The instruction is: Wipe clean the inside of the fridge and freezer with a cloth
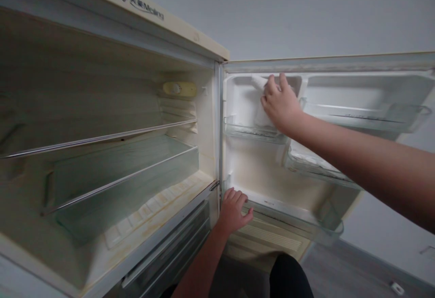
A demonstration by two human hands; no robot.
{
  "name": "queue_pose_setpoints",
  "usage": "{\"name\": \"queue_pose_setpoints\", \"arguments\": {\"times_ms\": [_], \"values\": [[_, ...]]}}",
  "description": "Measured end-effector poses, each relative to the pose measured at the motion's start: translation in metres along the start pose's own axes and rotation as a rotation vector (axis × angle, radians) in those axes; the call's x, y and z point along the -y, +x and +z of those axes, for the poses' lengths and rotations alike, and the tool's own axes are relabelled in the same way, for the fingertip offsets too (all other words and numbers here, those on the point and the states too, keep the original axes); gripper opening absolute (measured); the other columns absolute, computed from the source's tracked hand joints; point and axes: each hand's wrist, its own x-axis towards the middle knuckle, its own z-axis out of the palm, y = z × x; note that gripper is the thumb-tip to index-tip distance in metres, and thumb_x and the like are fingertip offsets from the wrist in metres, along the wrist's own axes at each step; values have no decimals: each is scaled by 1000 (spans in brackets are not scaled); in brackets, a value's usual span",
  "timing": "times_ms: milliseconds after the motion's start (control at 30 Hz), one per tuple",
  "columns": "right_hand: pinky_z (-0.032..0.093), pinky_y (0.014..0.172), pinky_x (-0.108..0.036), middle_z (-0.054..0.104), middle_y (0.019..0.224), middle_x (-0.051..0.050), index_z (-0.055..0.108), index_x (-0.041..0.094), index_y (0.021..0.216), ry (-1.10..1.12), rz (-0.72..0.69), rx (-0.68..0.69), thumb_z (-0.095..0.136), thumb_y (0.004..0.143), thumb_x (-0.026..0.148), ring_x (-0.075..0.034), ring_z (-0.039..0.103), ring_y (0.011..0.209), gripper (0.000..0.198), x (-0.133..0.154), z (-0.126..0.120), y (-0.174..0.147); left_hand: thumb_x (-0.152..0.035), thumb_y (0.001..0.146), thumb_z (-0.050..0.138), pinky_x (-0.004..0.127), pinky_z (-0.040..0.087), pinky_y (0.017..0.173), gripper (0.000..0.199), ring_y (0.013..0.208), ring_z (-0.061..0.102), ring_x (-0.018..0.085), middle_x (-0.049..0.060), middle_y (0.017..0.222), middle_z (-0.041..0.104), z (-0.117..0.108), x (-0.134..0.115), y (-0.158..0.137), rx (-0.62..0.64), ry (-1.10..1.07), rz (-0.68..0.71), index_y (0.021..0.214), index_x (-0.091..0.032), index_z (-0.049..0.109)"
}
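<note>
Holding a white cloth [258, 81] in the upper left pocket [239, 101] of the fridge door [258, 160], the right hand [281, 105] has fingers clamped on it, while the left hand [234, 212], fingers apart, sits by the low shelf [292, 218], likely for balance.

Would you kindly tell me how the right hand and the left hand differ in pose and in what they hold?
The right hand is raised at the door's upper part; the left hand is lower, near the bottom shelf. The right hand grips what looks like a cloth; the left hand holds nothing visible. Both are bare.
</note>
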Motion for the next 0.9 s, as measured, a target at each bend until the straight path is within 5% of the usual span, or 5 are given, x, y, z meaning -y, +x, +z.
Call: {"name": "queue_pose_setpoints", "arguments": {"times_ms": [133,267,500,700,900], "values": [[16,117,-60,74,102,-8,60,11,60,111,-18,-88,31,96,26,-27,50,134,48,10,3,12,-31,76,69,48,40,107,23,90,59,24,2,86,62,2,-1,0,0,3,3,91,-25,54],[21,116,-60,70,93,-4,61,12,66,96,-85,68,34,95,22,-23,54,126,41,14,18,21,-32,75,70,48,41,106,23,89,58,24,2,86,62,4,-2,-1,-10,7,0,90,-25,54],[39,106,-56,64,115,-14,64,14,84,-26,-86,225,45,96,32,-32,48,129,29,8,46,27,-32,76,69,48,40,107,22,90,58,24,2,87,62,2,-3,0,-3,18,2,91,-25,54],[38,99,-57,64,109,-15,63,11,84,-95,49,98,29,101,38,-33,50,124,47,-7,25,27,-33,75,69,48,41,105,22,89,59,24,2,86,63,1,-2,1,-6,29,13,91,-25,55],[39,95,-58,65,102,-15,63,13,83,-102,232,115,46,95,35,-32,53,115,31,-4,-4,28,-34,76,69,47,41,105,22,89,59,24,2,86,63,-1,-3,1,10,32,15,91,-24,55]]}}
